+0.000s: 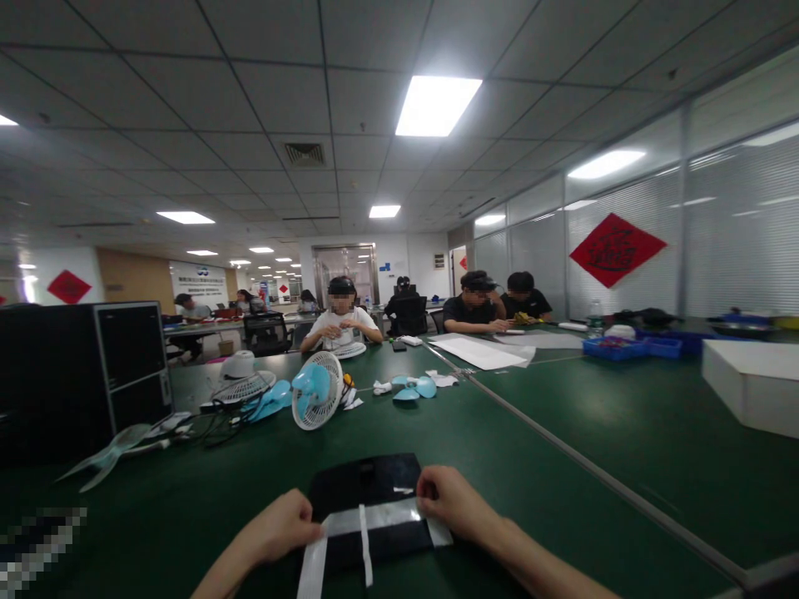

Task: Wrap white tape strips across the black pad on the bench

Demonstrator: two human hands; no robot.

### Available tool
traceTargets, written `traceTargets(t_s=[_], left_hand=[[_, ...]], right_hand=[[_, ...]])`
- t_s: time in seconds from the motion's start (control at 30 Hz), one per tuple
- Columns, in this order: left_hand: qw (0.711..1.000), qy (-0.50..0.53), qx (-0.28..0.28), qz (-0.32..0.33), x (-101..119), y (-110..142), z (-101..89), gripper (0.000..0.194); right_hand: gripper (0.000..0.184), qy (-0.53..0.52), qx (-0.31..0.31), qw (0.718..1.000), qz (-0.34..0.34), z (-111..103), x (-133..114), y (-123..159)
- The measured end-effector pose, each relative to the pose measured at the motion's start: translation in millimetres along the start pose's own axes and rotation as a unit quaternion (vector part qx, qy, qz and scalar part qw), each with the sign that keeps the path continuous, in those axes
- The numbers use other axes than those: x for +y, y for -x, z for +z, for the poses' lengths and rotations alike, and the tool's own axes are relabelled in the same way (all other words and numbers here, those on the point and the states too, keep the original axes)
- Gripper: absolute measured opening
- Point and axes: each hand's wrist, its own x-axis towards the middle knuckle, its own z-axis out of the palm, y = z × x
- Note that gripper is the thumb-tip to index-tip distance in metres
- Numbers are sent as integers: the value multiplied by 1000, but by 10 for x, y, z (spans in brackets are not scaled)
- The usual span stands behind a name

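A flat black piece with rounded corners [374, 478] lies on the green table in front of me. Across it runs a shiny whitish strip [399, 513], with a narrow white band [365, 549] crossing it near the middle. At the strip's left corner, my left hand [280, 524] is closed, thumb and forefinger pinching the edge. My right hand [455, 503] pinches the strip's right end, fingers curled over it. Pale lengths hang down at both ends of the strip. The exact material of the strip is unclear.
Beyond the black piece stand a white fan grille with blue blades [315, 391] and a loose blue fan blade [412, 388]. A black computer case [81, 374] is at left. White sheets [483, 349], blue trays [615, 348] and a white box [752, 383] lie right. Several people sit beyond.
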Motion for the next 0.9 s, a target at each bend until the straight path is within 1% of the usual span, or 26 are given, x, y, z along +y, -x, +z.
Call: traceTargets(t_s=[0.07,0.13,0.17,0.23,0.3,0.33,0.4,0.5,0.57,0.63,0.7,0.77,0.83,0.9], left_hand=[[1000,-12,1,-12,15,10,-13,25],[1000,-14,6,10,64,41,-20,20],[999,-14,11,37,100,63,-18,18],[993,-13,18,117,184,111,2,26],[981,-14,3,194,268,154,41,38],[976,-14,-10,217,304,169,64,41],[972,-16,-26,234,358,184,104,43],[973,-22,-19,230,397,181,130,43],[973,-23,-16,229,404,174,125,40],[973,-21,-18,230,400,166,115,38],[973,-16,-21,231,388,156,109,37],[971,-9,-21,237,372,140,113,37],[970,-2,-21,242,355,121,122,38],[969,-1,-19,246,345,105,133,38]], right_hand=[[15,0,-2,1000,4,-17,-18,12],[15,-2,-6,1000,9,-39,-47,26],[16,-4,-8,1000,12,-48,-61,33],[16,-9,-11,1000,14,-59,-84,44],[15,-8,-10,1000,13,-65,-93,47],[15,-5,-10,1000,13,-67,-92,46],[16,3,-15,1000,12,-78,-93,40],[16,32,-2,999,7,-99,-138,33],[16,55,20,998,-33,-88,-216,37],[23,68,24,992,-102,-32,-323,48],[32,81,-4,981,-174,69,-435,56],[38,107,-50,966,-231,193,-530,55],[39,142,-77,952,-259,306,-594,47],[35,179,-82,944,-265,389,-623,45]])
